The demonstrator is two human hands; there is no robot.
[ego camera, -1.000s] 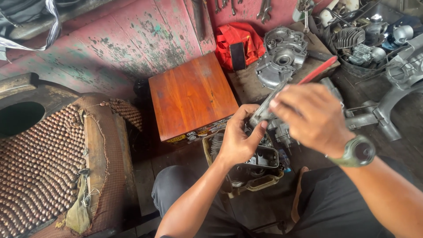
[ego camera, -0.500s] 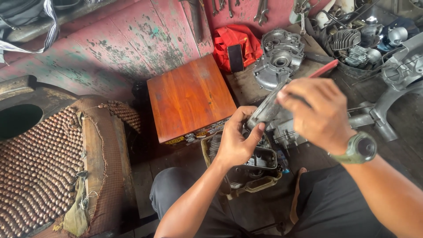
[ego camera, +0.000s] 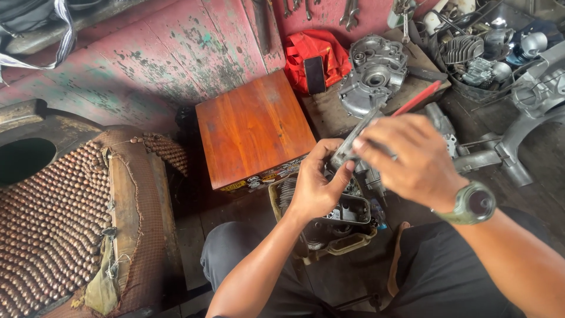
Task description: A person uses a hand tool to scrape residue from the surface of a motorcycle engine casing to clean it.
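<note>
My left hand point(ego camera: 315, 185) and my right hand point(ego camera: 406, 156) together hold a grey metal engine part point(ego camera: 352, 146) above a dark engine casing point(ego camera: 347, 218) that rests between my knees. The left fingers pinch the part's lower end. My right hand covers its upper end from above, and a green wristwatch point(ego camera: 471, 203) sits on that wrist. How the part meets the casing is hidden by my hands.
A brown wooden box point(ego camera: 253, 129) stands just left of my hands. Beyond it lie a silver crankcase half point(ego camera: 371, 73), a red cloth with a phone point(ego camera: 315, 59) and a crate of engine parts point(ego camera: 488, 53). A beaded seat cover point(ego camera: 53, 224) fills the left.
Both hands with the metal part have shifted slightly; my right hand rose over the part and then settled lower on it. The view has drifted a little.
</note>
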